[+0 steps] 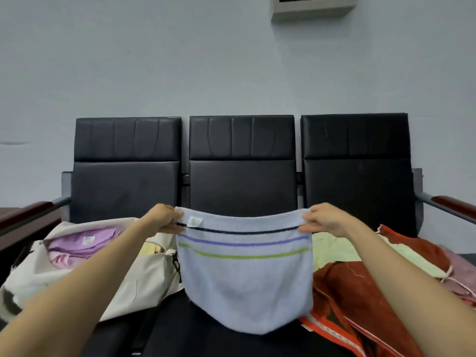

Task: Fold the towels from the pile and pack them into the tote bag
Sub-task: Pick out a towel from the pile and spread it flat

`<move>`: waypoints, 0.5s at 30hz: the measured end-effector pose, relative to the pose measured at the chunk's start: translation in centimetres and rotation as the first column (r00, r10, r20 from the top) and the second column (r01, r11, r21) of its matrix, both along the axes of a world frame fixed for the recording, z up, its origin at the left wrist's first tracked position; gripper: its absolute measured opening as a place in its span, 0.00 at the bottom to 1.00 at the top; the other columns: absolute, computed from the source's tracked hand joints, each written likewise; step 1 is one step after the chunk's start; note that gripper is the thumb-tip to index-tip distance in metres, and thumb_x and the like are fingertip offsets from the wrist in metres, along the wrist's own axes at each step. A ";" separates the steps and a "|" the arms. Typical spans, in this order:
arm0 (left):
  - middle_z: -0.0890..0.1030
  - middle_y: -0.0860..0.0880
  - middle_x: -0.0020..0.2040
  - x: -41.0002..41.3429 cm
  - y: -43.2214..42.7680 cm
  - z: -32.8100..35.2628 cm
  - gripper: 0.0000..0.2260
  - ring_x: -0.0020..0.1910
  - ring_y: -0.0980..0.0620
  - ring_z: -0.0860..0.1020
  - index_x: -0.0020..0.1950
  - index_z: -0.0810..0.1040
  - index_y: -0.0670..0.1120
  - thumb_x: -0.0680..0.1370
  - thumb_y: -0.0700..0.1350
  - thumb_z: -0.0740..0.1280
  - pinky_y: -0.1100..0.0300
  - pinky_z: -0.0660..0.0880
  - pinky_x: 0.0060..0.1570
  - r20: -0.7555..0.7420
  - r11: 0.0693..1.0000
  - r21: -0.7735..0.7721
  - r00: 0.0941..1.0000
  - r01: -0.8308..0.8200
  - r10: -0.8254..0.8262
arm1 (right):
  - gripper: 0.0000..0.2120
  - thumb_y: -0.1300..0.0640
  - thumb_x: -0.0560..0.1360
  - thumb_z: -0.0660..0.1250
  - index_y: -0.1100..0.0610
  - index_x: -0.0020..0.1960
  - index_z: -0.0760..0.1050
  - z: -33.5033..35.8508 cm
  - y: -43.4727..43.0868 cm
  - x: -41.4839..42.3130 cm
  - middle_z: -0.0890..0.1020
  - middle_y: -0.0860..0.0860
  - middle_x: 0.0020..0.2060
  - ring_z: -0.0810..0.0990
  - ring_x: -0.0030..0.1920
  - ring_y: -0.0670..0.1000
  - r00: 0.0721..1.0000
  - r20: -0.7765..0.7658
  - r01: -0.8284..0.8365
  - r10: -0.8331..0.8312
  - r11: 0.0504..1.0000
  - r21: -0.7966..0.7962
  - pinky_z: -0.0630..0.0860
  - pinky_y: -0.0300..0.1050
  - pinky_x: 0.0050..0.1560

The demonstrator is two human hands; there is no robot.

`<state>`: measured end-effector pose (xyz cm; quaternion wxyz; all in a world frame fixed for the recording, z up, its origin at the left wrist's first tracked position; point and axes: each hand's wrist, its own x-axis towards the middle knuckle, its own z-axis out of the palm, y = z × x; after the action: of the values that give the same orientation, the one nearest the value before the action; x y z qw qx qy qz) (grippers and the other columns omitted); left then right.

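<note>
I am holding the light blue towel point(244, 284) up in front of me, stretched between both hands over the middle seat of the black bench point(242, 176). My left hand point(166, 219) is pinching the towel's upper left corner, thumb and fingers closed on the fabric just beside its small white label point(195, 221). My right hand point(325, 219) is pinching the upper right corner in the same way. The top edge is sagging slightly between the two grips. Three stripes are running across the towel below that edge: dark, purple, then green. The lower part is hanging in a rounded fold, its bottom close to the seat; I cannot tell whether it is touching.

The cream tote bag point(128, 279) is lying open on the left seat, with a folded purple towel point(82, 243) sitting inside it. The pile is lying on the right seat: a red towel point(360, 292) in front, a pale green towel point(334, 251) behind it, and a pink towel point(461, 274) at the far right.
</note>
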<state>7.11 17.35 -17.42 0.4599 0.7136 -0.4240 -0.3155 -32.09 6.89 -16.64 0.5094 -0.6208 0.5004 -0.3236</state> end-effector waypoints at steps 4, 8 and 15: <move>0.79 0.40 0.46 0.5 -4.9 0.4 0.08 0.39 0.47 0.78 0.42 0.74 0.43 0.81 0.41 0.62 0.54 0.77 0.40 0.013 0.945 -0.300 0.990 -0.130 0.140 | 0.06 0.63 0.80 0.59 0.58 0.45 0.71 0.5 -4.2 3.1 0.77 0.62 0.51 0.78 0.45 0.54 0.994 0.013 0.111 -0.111 0.967 -0.228 0.77 0.49 0.49; 0.77 0.54 0.41 -1.0 -4.8 5.2 0.06 0.39 0.57 0.72 0.44 0.75 0.48 0.81 0.46 0.62 0.63 0.69 0.40 -0.060 0.694 -0.690 0.971 -0.207 0.229 | 0.05 0.56 0.81 0.59 0.52 0.54 0.74 4.3 -3.9 4.6 0.78 0.50 0.58 0.75 0.56 0.47 0.923 0.337 0.343 -0.187 0.798 -0.495 0.73 0.43 0.56; 0.80 0.54 0.40 -2.1 0.4 1.4 0.06 0.42 0.56 0.77 0.45 0.77 0.53 0.81 0.47 0.63 0.61 0.72 0.48 -0.023 0.710 -0.694 0.989 -0.120 0.146 | 0.06 0.57 0.81 0.59 0.52 0.52 0.74 2.2 -0.1 3.1 0.79 0.48 0.49 0.78 0.52 0.48 0.917 0.348 0.372 -0.192 0.727 -0.577 0.74 0.40 0.50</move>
<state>5.05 17.77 -16.05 0.7076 0.5234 -0.4665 -0.0880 -29.01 6.80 -14.46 0.2771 -0.6222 0.3788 -0.6266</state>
